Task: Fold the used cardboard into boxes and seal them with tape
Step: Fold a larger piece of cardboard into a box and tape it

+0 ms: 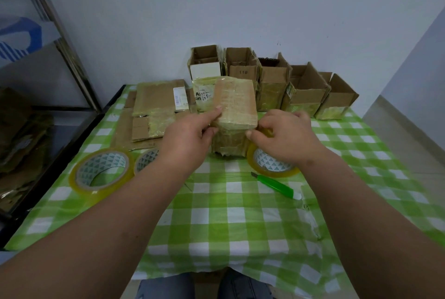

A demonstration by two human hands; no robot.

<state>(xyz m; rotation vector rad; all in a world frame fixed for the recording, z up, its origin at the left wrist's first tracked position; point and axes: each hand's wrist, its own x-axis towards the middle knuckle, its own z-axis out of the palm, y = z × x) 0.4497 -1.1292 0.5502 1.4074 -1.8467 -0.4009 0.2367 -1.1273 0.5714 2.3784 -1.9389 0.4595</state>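
Cardboard box [234, 115] being held upright at mid-bench, left hand [190, 134] pinching its left edge, right hand [283, 133] gripping a tape roll [272, 162] beside its right edge, open checked bench [240, 226] lying nearer.

Bare forearms; blue jeans [168, 286]

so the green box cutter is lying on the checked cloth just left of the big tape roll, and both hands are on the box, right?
Not quite. The head view shows the green box cutter on the checked cloth to the right of the big tape roll, near the right forearm. Both the left hand and the right hand are on the box.
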